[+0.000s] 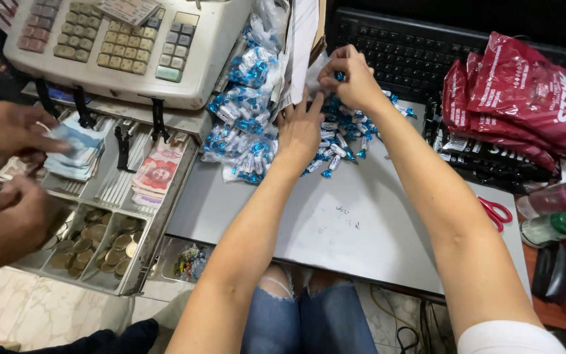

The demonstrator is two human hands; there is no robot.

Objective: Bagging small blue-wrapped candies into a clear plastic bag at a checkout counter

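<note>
A: Where were the person's hands?

B: Both were at the far side of the grey counter (335,223), over a loose heap of blue-and-white wrapped candies (339,141). The left hand (298,131) lay flat with fingers spread, palm down, touching the near-left edge of the heap. The right hand (352,78) was closed in a pinch, its fingertips gripping one small blue candy at the far end of the heap.

A: And what lay around them?

B: Just left of the heap sat clear bags (247,105) filled with the same blue candies, stacked from near to far against a cash register (126,46). Far behind the right hand was a black keyboard (407,49). To the right, red candy bags (525,98) were piled on dark ones, and red-handled scissors (496,213) lay at the counter's right edge, near a green-capped bottle (551,228).

A: Anyone else?

B: Yes, another person's two hands at the far left, over the open cash drawer (99,216). The upper one (8,131) held folded banknotes (76,147); the lower one (8,219) was curled near the coin compartments (103,246). A stack of reddish notes (157,172) lay in the drawer's right slot.
</note>
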